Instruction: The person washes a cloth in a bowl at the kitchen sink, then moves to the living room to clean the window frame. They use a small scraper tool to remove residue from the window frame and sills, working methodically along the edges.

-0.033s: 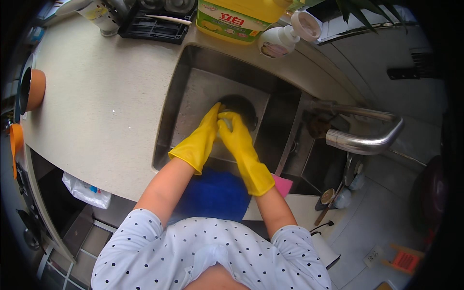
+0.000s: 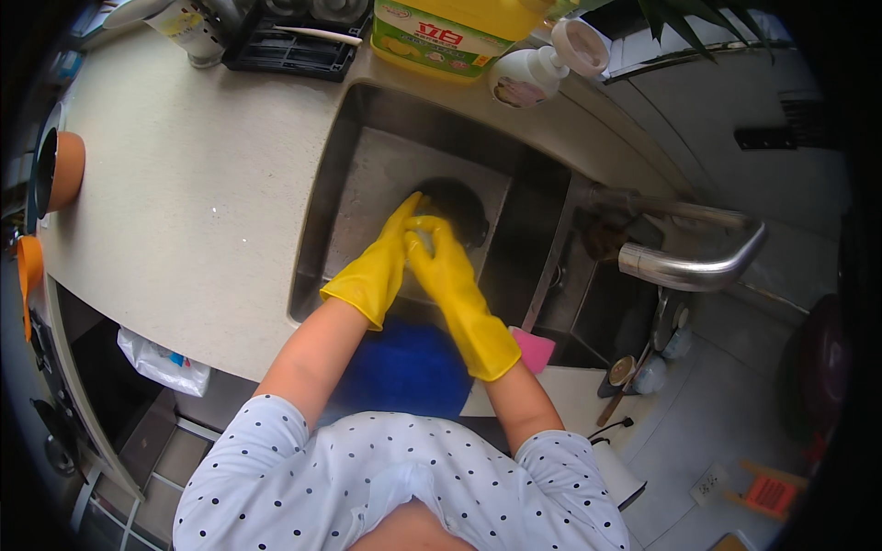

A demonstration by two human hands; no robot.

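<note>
Both my hands wear long yellow rubber gloves and meet low in the larger basin of a steel sink (image 2: 354,184). My left hand (image 2: 394,246) has its fingers close together, reaching forward along the left side of a small pale thing (image 2: 424,241). From the right, my right hand (image 2: 441,262) curls its thumb and fingers around that same thing. The gloves cover most of it, so its kind does not show. Just beyond the fingertips is a dark round thing (image 2: 459,207) at the basin floor; whether it is a drain or a dish I cannot tell.
A steel faucet (image 2: 689,266) arches over the smaller basin at the right. A yellow detergent jug (image 2: 441,41) and a white pump bottle (image 2: 528,78) stand behind the sink. Pink cloth (image 2: 531,349) lies at the near edge. At the far left are a black rack (image 2: 285,55) and an orange-brown pot (image 2: 69,170).
My right hand has shifted slightly left and toward me, its fingers curling more around the pale thing. My left hand stays almost in place.
</note>
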